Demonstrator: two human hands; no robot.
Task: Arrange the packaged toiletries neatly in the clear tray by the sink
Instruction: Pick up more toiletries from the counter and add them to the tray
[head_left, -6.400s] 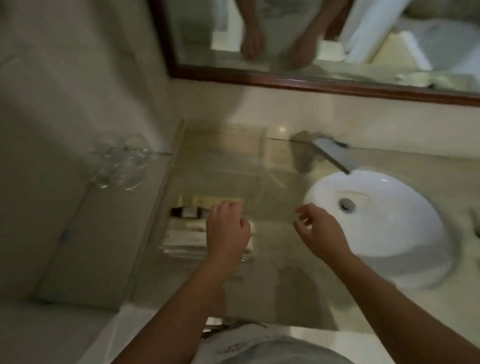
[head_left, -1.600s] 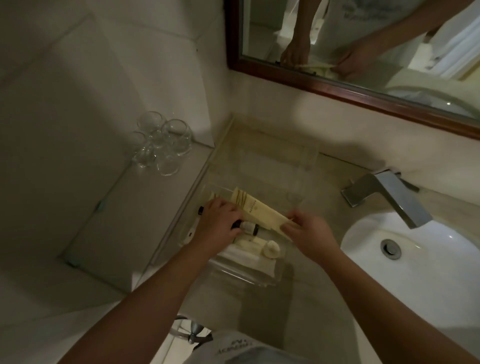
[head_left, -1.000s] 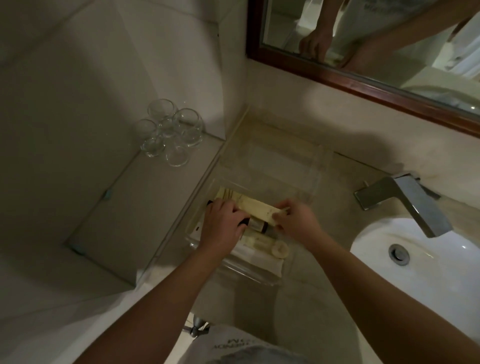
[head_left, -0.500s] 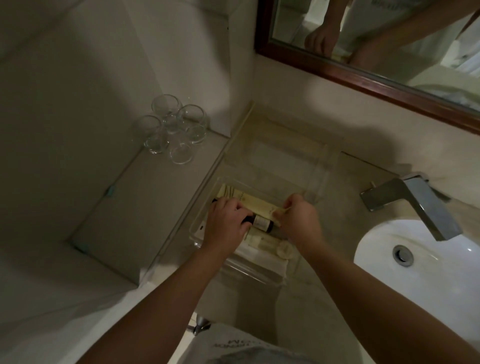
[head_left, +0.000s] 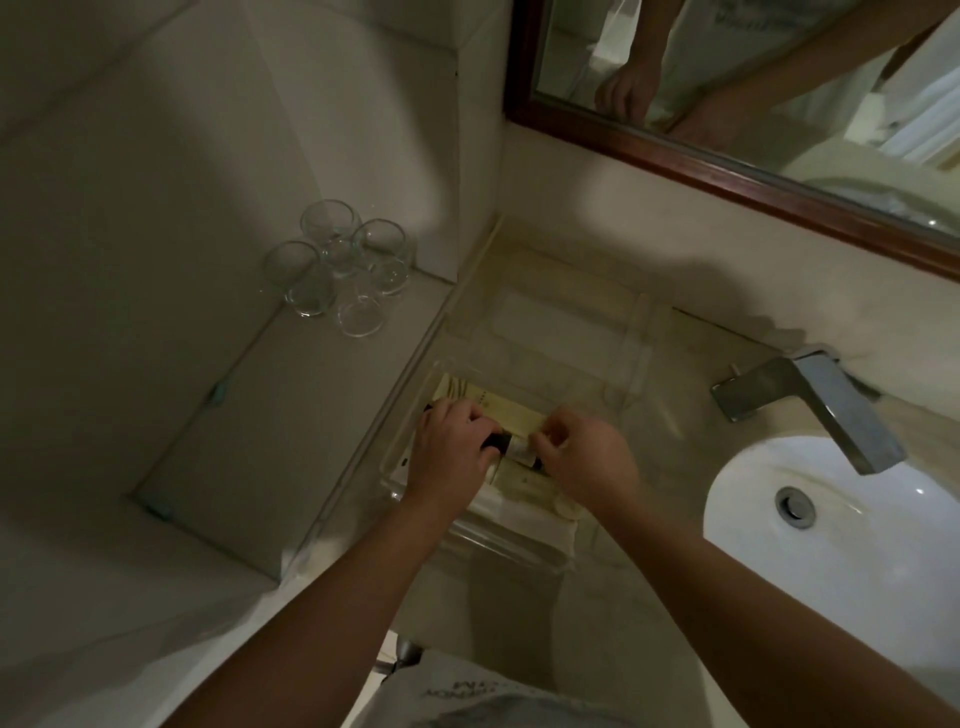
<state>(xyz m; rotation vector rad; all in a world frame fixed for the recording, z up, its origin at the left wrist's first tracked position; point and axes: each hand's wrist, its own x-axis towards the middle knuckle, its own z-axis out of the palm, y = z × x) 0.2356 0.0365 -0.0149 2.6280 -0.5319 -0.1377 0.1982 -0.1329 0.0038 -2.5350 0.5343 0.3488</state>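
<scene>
A clear tray (head_left: 511, 543) sits on the counter left of the sink. Inside it lie a long yellow packet (head_left: 496, 410) at the far side, a small dark bottle (head_left: 511, 454) with a pale label, and pale packets (head_left: 524, 486) nearer me. My left hand (head_left: 449, 457) rests in the tray with its fingers curled over the bottle's dark end. My right hand (head_left: 584, 457) pinches the yellow packet's right end, just above the bottle's other end. Both hands hide much of the tray's contents.
Several clear glasses (head_left: 340, 270) stand on a lower ledge at the back left. A white basin (head_left: 841, 525) and a metal tap (head_left: 826, 410) are to the right. A wood-framed mirror (head_left: 727, 166) hangs above. A second clear tray (head_left: 639, 332) stands behind the first.
The right hand has laid the yellow packet flat along the tray's far side and drawn in closer to the left hand. The left hand has stayed on the bottle.
</scene>
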